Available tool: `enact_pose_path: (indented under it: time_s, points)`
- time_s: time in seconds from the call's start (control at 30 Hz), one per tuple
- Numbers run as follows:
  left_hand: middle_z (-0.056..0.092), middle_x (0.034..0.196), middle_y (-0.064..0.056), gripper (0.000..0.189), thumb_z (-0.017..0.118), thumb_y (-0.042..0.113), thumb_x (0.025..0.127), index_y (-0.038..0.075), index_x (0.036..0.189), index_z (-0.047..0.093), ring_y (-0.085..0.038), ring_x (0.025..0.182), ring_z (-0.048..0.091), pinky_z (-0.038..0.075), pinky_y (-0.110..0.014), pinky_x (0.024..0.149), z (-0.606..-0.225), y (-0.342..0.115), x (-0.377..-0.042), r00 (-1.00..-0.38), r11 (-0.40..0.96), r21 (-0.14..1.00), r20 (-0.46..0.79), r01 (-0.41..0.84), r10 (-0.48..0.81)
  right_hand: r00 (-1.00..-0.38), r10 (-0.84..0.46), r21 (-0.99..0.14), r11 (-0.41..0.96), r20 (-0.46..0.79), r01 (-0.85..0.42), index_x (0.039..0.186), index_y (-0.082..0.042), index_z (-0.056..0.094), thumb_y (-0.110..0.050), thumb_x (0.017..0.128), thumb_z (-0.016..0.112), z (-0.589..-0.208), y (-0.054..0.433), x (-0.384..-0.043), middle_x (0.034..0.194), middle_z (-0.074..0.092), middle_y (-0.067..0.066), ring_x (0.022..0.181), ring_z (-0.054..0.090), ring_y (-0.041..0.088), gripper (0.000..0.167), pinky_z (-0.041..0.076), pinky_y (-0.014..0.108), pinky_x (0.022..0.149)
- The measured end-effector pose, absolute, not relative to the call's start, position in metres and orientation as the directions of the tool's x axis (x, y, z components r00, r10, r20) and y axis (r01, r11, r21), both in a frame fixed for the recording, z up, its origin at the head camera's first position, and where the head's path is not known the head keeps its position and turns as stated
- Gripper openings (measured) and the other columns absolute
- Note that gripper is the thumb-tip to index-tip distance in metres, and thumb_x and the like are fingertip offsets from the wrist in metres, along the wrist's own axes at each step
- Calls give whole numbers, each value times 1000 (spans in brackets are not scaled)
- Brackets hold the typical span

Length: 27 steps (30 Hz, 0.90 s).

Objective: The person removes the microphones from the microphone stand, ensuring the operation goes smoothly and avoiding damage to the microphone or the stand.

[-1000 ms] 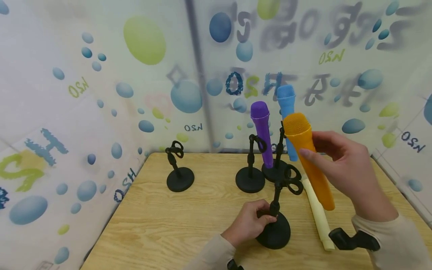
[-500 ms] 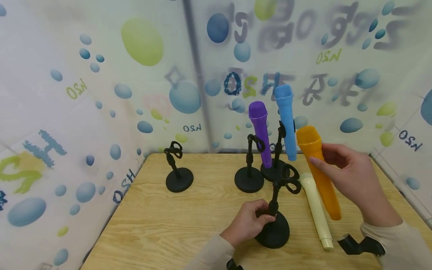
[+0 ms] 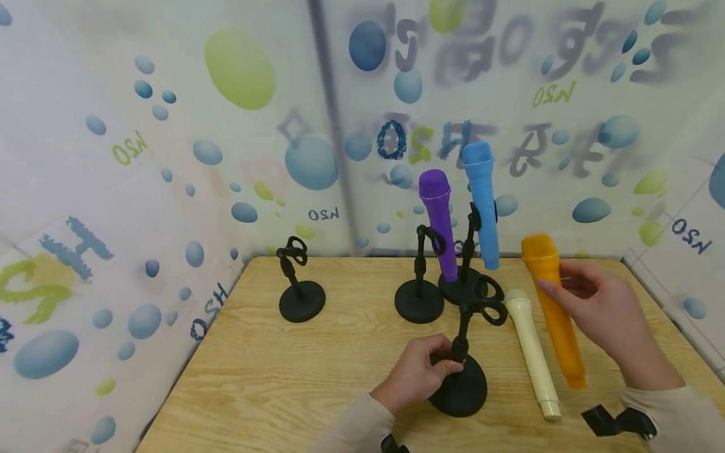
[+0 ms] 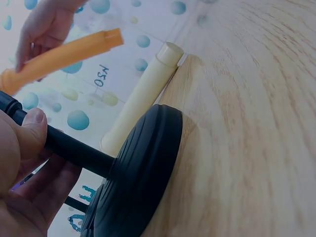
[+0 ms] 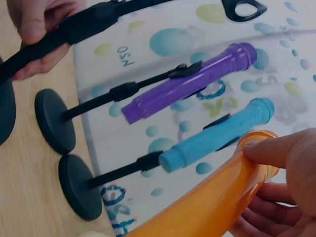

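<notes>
While L grip [image 3: 420, 370] stays, orange mic [image 3: 559, 329] lower

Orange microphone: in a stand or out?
Out: the right hand holds the orange microphone, apart from the stand gripped by the left hand.

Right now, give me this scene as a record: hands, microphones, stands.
left hand: holds near stand
right hand: holds orange microphone
purple microphone: in clip of middle stand
blue microphone: in clip of rear stand
cream microphone: lying on table
left-side stand: upright, no microphone
near stand clip: no microphone
</notes>
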<state>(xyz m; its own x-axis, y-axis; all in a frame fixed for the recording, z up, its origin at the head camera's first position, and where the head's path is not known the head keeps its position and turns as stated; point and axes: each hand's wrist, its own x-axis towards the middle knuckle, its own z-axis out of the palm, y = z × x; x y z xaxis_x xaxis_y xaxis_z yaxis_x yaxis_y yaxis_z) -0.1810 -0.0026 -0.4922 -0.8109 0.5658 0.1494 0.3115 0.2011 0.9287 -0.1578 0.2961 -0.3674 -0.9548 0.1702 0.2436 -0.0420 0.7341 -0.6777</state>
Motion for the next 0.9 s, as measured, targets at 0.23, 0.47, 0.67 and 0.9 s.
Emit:
enact_pose_path:
  time_s: [0.23, 0.47, 0.67, 0.9]
  points:
    - [82, 105, -2, 11, 77, 13, 100, 9, 110, 78, 6, 91, 68, 58, -17, 84, -492, -2, -180, -811, 200, 929, 149, 311, 566, -967, 191, -639, 768, 171, 39, 139, 14, 61, -45, 106, 70, -387, 312, -159, 126, 70, 38, 105, 73, 50, 68, 52, 16, 62]
    - [81, 104, 0, 10, 77, 13, 100, 10, 110, 78, 6, 91, 68, 58, -17, 84, -491, -2, -180, -817, 209, 930, 140, 302, 559, -974, 200, -626, 775, 109, 89, 139, 18, 58, -46, 106, 68, -404, 325, -161, 122, 71, 38, 98, 74, 45, 72, 53, 20, 61]
    - [82, 104, 0, 10, 77, 13, 100, 10, 110, 78, 6, 90, 68, 58, -17, 84, -492, -2, -180, -819, 212, 930, 139, 301, 556, -975, 203, -621, 777, 89, 105, 137, 19, 58, -47, 106, 67, -416, 333, -165, 119, 72, 38, 93, 74, 42, 73, 54, 23, 62]
    - [82, 105, -1, 11, 77, 14, 101, 11, 111, 78, 6, 91, 69, 58, -17, 83, -492, -2, -180, -815, 212, 927, 143, 308, 561, -974, 226, -629, 760, 21, 163, 139, 21, 55, -48, 108, 64, -427, 340, -169, 125, 68, 41, 101, 71, 48, 77, 61, 38, 70]
